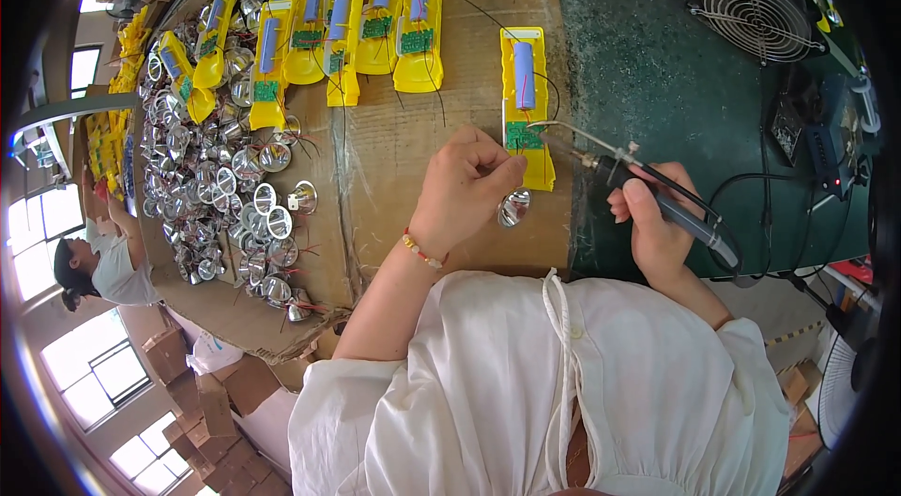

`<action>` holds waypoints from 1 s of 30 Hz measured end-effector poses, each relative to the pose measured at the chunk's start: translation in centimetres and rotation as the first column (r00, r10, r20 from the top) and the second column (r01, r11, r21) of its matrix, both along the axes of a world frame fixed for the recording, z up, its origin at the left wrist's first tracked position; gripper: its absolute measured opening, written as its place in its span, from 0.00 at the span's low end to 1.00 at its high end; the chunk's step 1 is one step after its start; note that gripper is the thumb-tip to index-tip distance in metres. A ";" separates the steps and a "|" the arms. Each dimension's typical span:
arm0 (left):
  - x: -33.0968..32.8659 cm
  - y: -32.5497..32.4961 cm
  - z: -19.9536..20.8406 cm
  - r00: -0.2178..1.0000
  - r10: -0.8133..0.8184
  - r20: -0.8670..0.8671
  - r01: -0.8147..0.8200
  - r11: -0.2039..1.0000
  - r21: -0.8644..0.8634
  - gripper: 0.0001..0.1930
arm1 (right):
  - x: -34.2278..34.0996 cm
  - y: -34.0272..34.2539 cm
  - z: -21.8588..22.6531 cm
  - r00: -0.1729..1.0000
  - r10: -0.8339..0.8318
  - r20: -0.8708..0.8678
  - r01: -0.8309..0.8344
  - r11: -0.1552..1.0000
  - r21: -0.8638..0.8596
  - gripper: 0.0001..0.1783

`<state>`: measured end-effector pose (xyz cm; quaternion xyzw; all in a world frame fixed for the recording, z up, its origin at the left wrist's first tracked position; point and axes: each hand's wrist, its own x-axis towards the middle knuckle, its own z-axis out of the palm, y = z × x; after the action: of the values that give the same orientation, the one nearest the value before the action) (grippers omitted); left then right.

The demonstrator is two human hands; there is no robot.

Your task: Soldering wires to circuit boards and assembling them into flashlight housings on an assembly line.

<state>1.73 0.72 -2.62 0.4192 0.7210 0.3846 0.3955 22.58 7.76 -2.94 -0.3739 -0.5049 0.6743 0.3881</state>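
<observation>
A yellow plastic housing (538, 172) lies in front of me on cardboard, with a lilac cylindrical battery (524, 76) and a green circuit board (524, 135) in it. My left hand (474, 179) is closed in a pinch at the housing's left edge, a small shiny reflector cup (514, 208) just under its fingertips. Whether it grips the cup by wires or by its back is hidden. My right hand (662, 219) is wrapped round a soldering iron (666, 205). The iron's tip points left at the board, and a thin curved feed tube (587, 137) reaches over the board.
Several more yellow housings (418, 27) with batteries and boards lie at the far left. A heap of reflector cups (225, 182) with red wires fills the left side. At the back right stands a fan with a wire grille (758, 19). Another person (108, 261) works at far left.
</observation>
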 end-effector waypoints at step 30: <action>0.3 36.8 0.6 0.664 -0.011 -0.747 0.179 0.973 0.144 0.11 | 5.6 4.3 -2.3 0.962 -0.205 0.182 0.191 0.977 0.093 0.11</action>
<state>2.04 37.55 -2.01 0.6150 0.7525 0.2319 0.0424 28.15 12.08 -5.20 -0.4707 -0.5247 0.5737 0.4171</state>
